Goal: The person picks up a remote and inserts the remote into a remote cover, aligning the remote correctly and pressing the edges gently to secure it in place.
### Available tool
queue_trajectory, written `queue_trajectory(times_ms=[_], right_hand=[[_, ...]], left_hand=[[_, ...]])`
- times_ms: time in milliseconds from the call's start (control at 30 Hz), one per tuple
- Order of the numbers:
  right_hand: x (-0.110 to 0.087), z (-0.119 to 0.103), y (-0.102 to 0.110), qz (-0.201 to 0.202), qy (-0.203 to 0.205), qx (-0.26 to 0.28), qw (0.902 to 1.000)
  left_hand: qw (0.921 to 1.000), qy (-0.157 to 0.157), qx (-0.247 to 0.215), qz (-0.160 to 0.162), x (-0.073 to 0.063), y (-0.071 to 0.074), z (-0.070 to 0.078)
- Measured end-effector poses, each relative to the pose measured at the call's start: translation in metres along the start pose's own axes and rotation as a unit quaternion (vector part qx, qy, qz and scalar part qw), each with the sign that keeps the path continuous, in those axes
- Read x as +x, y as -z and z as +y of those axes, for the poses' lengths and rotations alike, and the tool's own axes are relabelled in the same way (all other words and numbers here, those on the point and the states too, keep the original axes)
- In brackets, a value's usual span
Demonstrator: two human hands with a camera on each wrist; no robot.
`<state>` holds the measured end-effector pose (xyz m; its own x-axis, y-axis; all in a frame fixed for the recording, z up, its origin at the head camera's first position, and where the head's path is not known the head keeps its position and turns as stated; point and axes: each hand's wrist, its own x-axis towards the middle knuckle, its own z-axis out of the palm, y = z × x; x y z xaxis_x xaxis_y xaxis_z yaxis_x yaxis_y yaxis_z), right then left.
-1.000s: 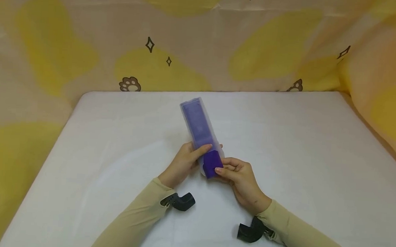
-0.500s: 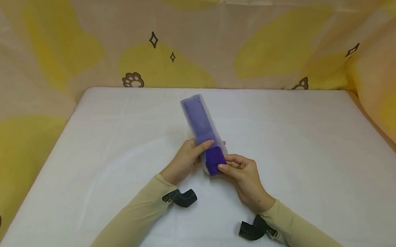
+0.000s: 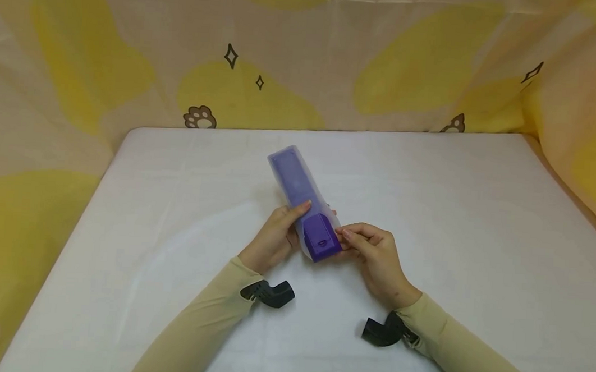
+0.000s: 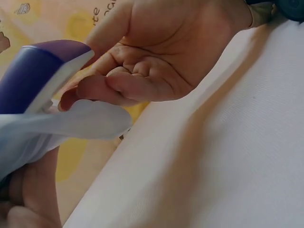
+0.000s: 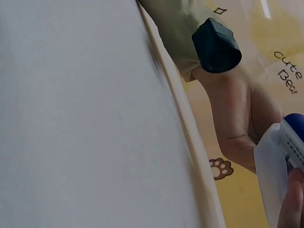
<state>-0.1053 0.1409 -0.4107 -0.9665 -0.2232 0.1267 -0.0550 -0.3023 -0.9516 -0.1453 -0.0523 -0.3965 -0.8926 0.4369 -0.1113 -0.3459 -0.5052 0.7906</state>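
A remote control [image 3: 321, 239] with a purple back sits in a translucent soft sleeve [image 3: 298, 177], its lower end bare and sticking out. My left hand [image 3: 274, 238] grips both around the middle, thumb on top. My right hand [image 3: 375, 257] is at the lower right corner, its curled fingers pinching the sleeve's edge. In the left wrist view the remote's purple and white end [image 4: 52, 66] rises out of the sleeve [image 4: 85, 118], beside my right fingers. White side lettering shows faintly in the right wrist view, on the remote [image 5: 294, 142] beside the sleeve [image 5: 270, 166].
A white-covered table [image 3: 175, 213] lies beneath both hands. Patterned yellow and beige cloth [image 3: 294, 56] stands around its back and sides. A black wrist camera [image 3: 272, 294] is strapped to my left sleeve, another black wrist camera [image 3: 386, 330] to my right.
My right thumb has slid off the purple back toward the sleeve's edge, baring a small latch mark. The remote has turned slightly. My left hand keeps its grip.
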Motion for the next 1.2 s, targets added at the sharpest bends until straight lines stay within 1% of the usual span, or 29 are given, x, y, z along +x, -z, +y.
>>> queue_trajectory(times_ms=[100, 233, 400, 533, 800, 967, 1200], right_hand=[[0.001, -0.0006, 0.0028, -0.004, 0.024, -0.028, 0.9993], [0.0018, 0.0, 0.004, 0.007, 0.049, -0.074, 0.996], [0.001, -0.0006, 0.003, 0.037, 0.073, -0.136, 0.9873], [0.0002, -0.0011, 0.0017, 0.051, 0.09, -0.164, 0.9811], [-0.0005, 0.0011, 0.0006, 0.063, 0.122, -0.189, 0.9725], [-0.0009, 0.0021, 0.0004, 0.066, 0.137, -0.186, 0.9706], [-0.001, 0.0031, -0.0003, 0.071, 0.143, -0.193, 0.968]], left_hand=[[0.9997, -0.001, -0.022, -0.01, -0.0003, 0.0006, 0.0001], [0.9989, -0.003, -0.028, -0.036, -0.0013, 0.0008, -0.0007], [0.9968, 0.002, -0.043, -0.067, -0.0022, 0.0002, -0.0018], [0.9946, 0.011, -0.066, -0.079, -0.0028, -0.0012, -0.0024], [0.9918, 0.019, -0.087, -0.092, -0.0038, -0.0013, -0.0034], [0.9905, 0.025, -0.091, -0.1, -0.0044, -0.0004, -0.0037], [0.9913, 0.037, -0.092, -0.086, -0.0036, 0.0002, -0.0033]])
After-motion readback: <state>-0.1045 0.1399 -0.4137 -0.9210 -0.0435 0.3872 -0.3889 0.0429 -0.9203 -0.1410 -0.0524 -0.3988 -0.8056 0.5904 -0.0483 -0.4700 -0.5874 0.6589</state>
